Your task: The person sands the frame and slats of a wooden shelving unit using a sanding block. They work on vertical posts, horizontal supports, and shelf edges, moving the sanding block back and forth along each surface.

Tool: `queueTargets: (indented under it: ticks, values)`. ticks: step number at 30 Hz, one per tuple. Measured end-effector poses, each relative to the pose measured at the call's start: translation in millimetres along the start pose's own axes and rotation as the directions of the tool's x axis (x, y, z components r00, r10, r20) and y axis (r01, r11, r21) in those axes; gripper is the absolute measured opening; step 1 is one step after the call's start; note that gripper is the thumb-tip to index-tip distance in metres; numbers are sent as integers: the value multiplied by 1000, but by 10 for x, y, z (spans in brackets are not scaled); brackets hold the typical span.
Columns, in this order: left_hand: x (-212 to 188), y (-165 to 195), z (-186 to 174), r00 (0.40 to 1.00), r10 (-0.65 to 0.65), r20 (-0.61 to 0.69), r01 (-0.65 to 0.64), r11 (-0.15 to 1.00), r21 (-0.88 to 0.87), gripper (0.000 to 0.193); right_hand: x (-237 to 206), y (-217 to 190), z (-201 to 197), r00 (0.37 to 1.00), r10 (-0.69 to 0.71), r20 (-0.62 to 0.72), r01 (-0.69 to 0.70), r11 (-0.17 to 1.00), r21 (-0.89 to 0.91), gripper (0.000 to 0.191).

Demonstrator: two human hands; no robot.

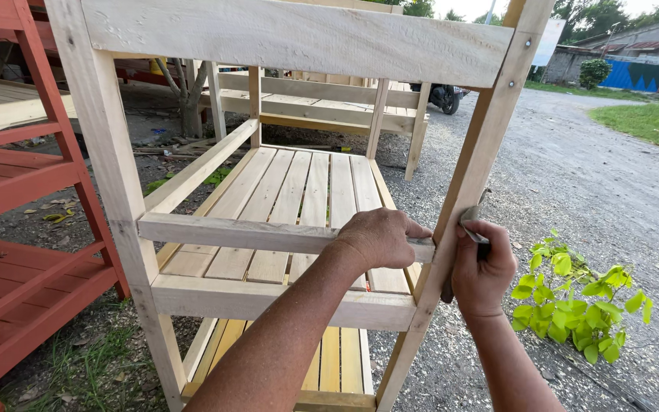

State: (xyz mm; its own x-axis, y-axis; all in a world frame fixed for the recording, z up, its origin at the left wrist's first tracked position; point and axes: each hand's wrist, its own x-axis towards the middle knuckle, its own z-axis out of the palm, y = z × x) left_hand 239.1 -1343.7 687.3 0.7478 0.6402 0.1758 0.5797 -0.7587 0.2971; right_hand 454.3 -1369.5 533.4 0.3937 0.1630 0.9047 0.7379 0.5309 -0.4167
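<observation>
- The left hand (379, 238) closed over the unpainted shelf rack's rail (230, 233), steadying it.
- At its 3 o'clock, the right hand (482, 271) gripped folded sandpaper (472, 223) against the upright post (459, 206).
- A red rack (17, 198) stood at 9 o'clock.

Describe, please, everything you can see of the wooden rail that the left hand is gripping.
The rail is a pale, unpainted strip of sawn wood, lying level across the front of the rack, above the slatted shelf. Its left end meets the left post; its right end reaches the right post. The left hand wraps over it near that right end. The right hand, on the post, holds a small grey piece.
</observation>
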Motion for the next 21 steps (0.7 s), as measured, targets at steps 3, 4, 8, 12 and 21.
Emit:
queueTargets:
  ticks: [3, 4, 8, 12, 21]
  values:
    - [3, 2, -6, 1000, -8, 21, 8, 1000, 11, 60, -159, -86, -14, 1000, -1, 19, 2, 995, -96, 10]
    - [5, 3, -12, 999, -18, 42, 17, 1000, 14, 59, -319, -147, -42, 999, 0, 38, 6, 985, -172, 13]
    - [1, 5, -22, 1000, 11, 14, -12, 999, 37, 59, -487, -242, -98, 996, -29, 88, 35, 997, -75, 10]
    - [-5, -2, -14, 1000, 1, 17, -1, 1000, 11, 60, 109, -208, -2, 999, -30, 31, 33, 991, -132, 3]
    - [24, -30, -31, 999, -6, 48, 5, 1000, 19, 61, -475, -681, -102, 899, -305, 314, 382, 898, -220, 21]
